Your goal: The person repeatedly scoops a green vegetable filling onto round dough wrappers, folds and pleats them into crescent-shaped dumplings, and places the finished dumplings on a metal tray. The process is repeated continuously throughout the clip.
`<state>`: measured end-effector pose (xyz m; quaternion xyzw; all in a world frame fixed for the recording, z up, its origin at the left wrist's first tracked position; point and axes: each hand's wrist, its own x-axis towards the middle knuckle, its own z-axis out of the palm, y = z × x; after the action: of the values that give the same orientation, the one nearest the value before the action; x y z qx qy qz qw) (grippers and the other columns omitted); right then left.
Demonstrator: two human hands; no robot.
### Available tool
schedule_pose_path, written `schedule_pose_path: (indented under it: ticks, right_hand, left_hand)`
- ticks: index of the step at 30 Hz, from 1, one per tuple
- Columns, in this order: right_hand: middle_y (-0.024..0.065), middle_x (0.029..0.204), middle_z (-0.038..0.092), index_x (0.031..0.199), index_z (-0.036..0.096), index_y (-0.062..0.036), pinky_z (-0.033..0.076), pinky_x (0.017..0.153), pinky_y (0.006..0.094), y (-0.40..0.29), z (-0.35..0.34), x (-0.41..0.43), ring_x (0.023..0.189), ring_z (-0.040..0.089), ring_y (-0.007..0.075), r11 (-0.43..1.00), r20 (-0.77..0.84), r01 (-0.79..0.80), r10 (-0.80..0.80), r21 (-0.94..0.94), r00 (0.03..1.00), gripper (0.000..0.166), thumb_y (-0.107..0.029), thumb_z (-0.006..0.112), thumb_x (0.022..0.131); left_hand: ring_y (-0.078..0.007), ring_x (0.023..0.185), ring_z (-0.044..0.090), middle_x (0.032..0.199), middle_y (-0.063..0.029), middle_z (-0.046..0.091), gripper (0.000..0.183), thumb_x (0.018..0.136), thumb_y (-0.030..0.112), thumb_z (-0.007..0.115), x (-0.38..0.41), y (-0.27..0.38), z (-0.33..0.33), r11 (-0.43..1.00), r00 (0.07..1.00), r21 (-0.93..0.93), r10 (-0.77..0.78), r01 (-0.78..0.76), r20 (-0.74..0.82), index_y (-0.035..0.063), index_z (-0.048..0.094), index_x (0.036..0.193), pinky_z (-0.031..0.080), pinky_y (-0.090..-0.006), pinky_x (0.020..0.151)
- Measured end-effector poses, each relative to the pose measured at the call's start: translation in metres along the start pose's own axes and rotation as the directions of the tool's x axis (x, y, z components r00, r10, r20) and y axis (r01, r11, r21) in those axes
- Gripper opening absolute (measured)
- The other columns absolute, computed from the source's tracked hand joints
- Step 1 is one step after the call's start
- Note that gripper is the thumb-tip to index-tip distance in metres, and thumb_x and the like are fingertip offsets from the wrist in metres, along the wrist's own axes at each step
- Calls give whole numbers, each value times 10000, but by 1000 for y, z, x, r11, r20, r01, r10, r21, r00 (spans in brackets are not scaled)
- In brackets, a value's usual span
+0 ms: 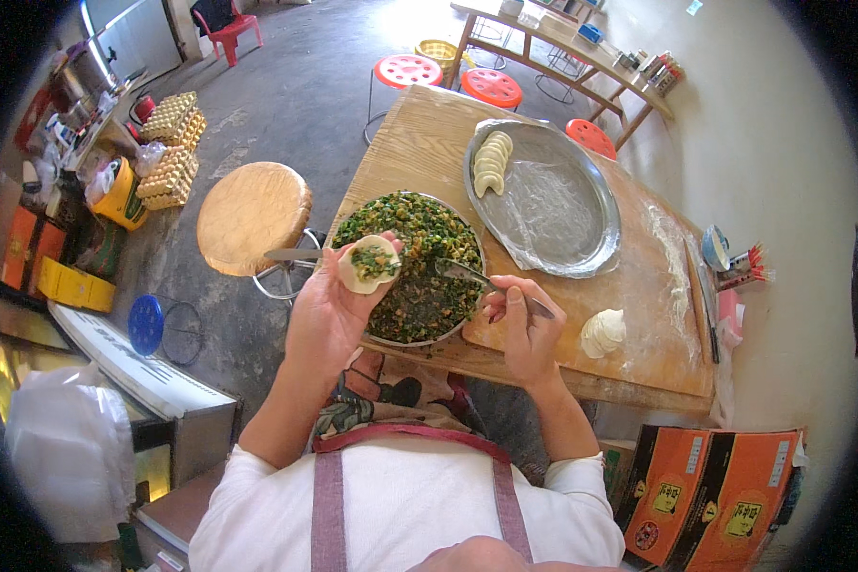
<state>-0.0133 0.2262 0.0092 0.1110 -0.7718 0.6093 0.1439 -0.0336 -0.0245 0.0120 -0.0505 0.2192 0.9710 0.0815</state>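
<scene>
A round dough wrapper (360,285) lies in my left hand (332,314), with chopped green and brown filling (373,263) on its middle. From behind that hand a flat grey strip (293,254) sticks out to the left; whether I hold it, I cannot tell. My right hand (529,325) grips a metal spoon or spatula (465,272), its head over the filling. Below both hands stands a wide metal basin (482,250) full of chopped greens mix. Stacked dough wrappers (603,333) lie on the floured board (636,286) to the right.
Several folded dumplings (492,163) sit along the left of a film-lined oval metal tray (554,207). A rolling pin (699,300) and a dark long tool (708,311) lie at the board's right edge. Left of the table is a round wooden-topped stool (254,214).
</scene>
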Motion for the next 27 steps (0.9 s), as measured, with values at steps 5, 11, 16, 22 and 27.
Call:
schedule_pose_path:
  ticks: [5,11,16,22,27]
  right_hand:
    - [59,764,689,1081,696,20,524,590,249,-7,3,-2,644,657,108,978,-19,-111,109,-176,994,201,-106,542,1051]
    - [71,754,686,1052,669,18,532,559,260,6,25,2,630,664,111,953,-30,-304,304,8,952,225,-143,512,1066]
    - [83,773,683,1060,653,24,528,545,241,16,35,7,616,670,130,931,-1,-348,350,111,937,290,-193,463,1093]
    - [102,788,697,1062,650,15,555,551,262,28,27,8,641,693,151,887,-8,-362,380,288,925,309,-237,474,1094]
    - [102,805,703,1093,656,16,556,569,262,25,17,10,643,691,156,872,-5,-379,400,309,916,312,-241,480,1095]
  left_hand:
    - [-429,1393,460,1508,-330,413,552,1125,354,299,-13,18,-6,983,984,-36,-177,178,32,-104,357,1428,421,-539,1161]
    - [-447,1407,432,1550,-323,350,523,1127,303,280,-25,17,-16,957,957,-9,-289,289,27,-70,278,1494,409,-555,1170]
    - [-424,1433,402,1565,-287,341,505,1117,249,318,-31,15,-30,965,964,37,-262,261,32,-79,279,1500,390,-538,1190]
    - [-392,1428,421,1551,-261,380,507,1114,247,351,-36,18,-27,931,930,-4,-364,364,45,-89,301,1490,388,-514,1195]
    - [-366,1428,431,1559,-247,376,541,1098,263,391,-38,15,-21,886,881,39,-463,461,99,-85,292,1500,389,-514,1197]
